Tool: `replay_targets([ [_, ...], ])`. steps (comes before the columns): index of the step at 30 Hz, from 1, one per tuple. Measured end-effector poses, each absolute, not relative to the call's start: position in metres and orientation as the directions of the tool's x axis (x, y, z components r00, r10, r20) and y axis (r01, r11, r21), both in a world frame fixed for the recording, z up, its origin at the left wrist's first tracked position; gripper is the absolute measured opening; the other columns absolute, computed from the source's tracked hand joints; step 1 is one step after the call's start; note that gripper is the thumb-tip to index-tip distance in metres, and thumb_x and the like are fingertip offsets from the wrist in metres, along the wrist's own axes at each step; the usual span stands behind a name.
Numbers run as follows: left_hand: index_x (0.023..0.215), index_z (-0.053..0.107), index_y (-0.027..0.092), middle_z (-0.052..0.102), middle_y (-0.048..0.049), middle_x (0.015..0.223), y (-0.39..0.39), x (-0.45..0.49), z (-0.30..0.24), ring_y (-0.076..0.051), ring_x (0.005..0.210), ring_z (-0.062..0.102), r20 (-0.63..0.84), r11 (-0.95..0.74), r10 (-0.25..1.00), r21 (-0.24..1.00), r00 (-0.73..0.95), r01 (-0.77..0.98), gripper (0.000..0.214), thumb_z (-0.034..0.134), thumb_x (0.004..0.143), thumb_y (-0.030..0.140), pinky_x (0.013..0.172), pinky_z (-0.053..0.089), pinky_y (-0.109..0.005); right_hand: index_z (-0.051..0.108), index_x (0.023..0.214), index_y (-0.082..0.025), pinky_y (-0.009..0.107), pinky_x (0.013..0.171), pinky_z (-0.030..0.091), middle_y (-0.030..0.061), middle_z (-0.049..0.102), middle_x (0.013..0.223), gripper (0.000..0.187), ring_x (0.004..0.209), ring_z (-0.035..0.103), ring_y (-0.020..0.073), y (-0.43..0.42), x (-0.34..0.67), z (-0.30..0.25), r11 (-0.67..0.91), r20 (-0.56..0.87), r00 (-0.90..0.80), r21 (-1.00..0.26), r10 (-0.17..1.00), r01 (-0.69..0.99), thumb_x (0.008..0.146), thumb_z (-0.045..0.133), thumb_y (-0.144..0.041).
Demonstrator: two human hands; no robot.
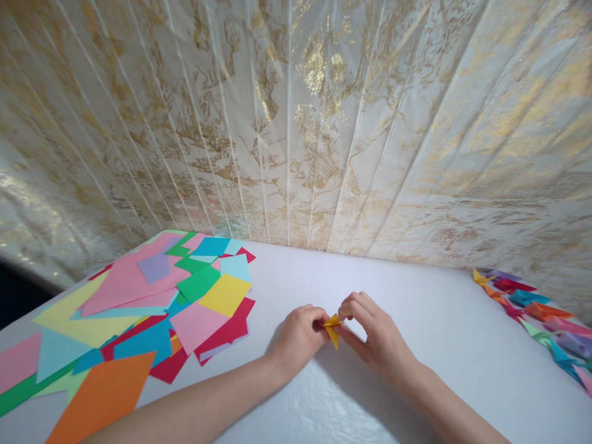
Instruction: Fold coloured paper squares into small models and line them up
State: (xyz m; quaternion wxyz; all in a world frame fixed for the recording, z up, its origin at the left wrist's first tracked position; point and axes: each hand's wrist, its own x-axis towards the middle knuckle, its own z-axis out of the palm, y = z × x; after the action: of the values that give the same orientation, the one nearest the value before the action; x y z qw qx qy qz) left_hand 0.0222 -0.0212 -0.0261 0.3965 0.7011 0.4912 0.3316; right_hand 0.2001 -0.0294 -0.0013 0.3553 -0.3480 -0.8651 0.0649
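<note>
A small folded piece of yellow origami paper (332,332) is between my two hands, just over the white tabletop. My left hand (303,336) grips its left side, with the fingers curled and pinched together. On the other side, my right hand (370,324) pinches the paper's right edge between thumb and fingertips. One pointed flap of the yellow paper hangs down toward me. My fingers cover parts of its folds.
Many loose coloured paper sheets (134,277) overlap across the table's left side, an orange sheet (104,398) nearest me. Several folded paper figures (546,311) lie in rows at the right edge. A gold-patterned curtain (287,123) hangs behind the white table (416,296).
</note>
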Motion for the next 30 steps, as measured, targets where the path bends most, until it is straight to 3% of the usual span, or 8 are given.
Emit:
replay_targets([
  [4, 0.061, 0.058, 0.019, 0.053, 0.0045, 0.064, -0.021, 0.021, -0.027, -0.014, 0.066, 0.052, 0.069, -0.201, 0.953, 0.873, 0.296, 0.444, 0.013, 0.060, 0.070, 0.010, 0.062, 0.036, -0.023, 0.055, 0.095, -0.021, 0.030, 0.066, 0.042, 0.0044, 0.059, 0.085, 0.006, 0.076, 0.052, 0.0198, -0.031, 0.200, 0.000, 0.750, 0.529, -0.555, -0.284, 0.642, 0.597, 0.099, 0.054, -0.017],
  [12, 0.063, 0.054, 0.020, 0.054, 0.0044, 0.066, -0.022, 0.022, -0.025, -0.014, 0.068, 0.052, 0.080, -0.223, 0.947, 0.861, 0.312, 0.457, 0.016, 0.058, 0.070, 0.006, 0.062, 0.035, -0.023, 0.065, 0.091, -0.021, 0.032, 0.070, 0.042, 0.0058, 0.066, 0.086, 0.017, 0.079, 0.053, 0.0206, -0.031, 0.200, 0.000, 0.743, 0.492, -0.607, -0.134, 0.624, 0.655, 0.101, 0.052, -0.020],
  [20, 0.071, 0.060, 0.019, 0.061, 0.0029, 0.073, -0.020, 0.019, -0.026, -0.015, 0.074, 0.057, 0.093, -0.251, 0.928, 0.872, 0.362, 0.419, 0.016, 0.061, 0.069, 0.004, 0.071, 0.043, -0.024, 0.065, 0.087, -0.021, 0.032, 0.073, 0.045, 0.0060, 0.067, 0.088, 0.016, 0.081, 0.056, 0.0205, -0.028, 0.206, 0.006, 0.724, 0.474, -0.605, -0.108, 0.640, 0.681, 0.097, 0.053, -0.014],
  [25, 0.091, 0.067, 0.019, 0.069, -0.0027, 0.094, -0.029, 0.000, -0.017, -0.018, 0.092, 0.065, 0.065, -0.246, 0.892, 0.900, 0.447, 0.360, 0.024, 0.059, 0.071, 0.008, 0.087, 0.049, -0.028, 0.067, 0.087, -0.023, 0.032, 0.073, 0.046, 0.0052, 0.068, 0.088, 0.014, 0.083, 0.059, 0.0209, -0.045, 0.269, 0.027, 0.655, 0.364, -0.590, -0.077, 0.721, 0.752, 0.095, 0.057, -0.016],
  [30, 0.096, 0.065, 0.023, 0.067, -0.0032, 0.104, -0.051, -0.034, -0.020, -0.021, 0.103, 0.065, 0.040, -0.235, 0.891, 0.893, 0.452, 0.383, 0.017, 0.054, 0.083, 0.022, 0.097, 0.050, -0.034, 0.071, 0.085, -0.026, 0.037, 0.079, 0.048, 0.0089, 0.068, 0.092, 0.031, 0.088, 0.061, 0.0248, -0.084, 0.401, 0.043, 0.492, 0.304, -0.487, 0.063, 0.819, 0.868, 0.102, 0.048, -0.036],
])
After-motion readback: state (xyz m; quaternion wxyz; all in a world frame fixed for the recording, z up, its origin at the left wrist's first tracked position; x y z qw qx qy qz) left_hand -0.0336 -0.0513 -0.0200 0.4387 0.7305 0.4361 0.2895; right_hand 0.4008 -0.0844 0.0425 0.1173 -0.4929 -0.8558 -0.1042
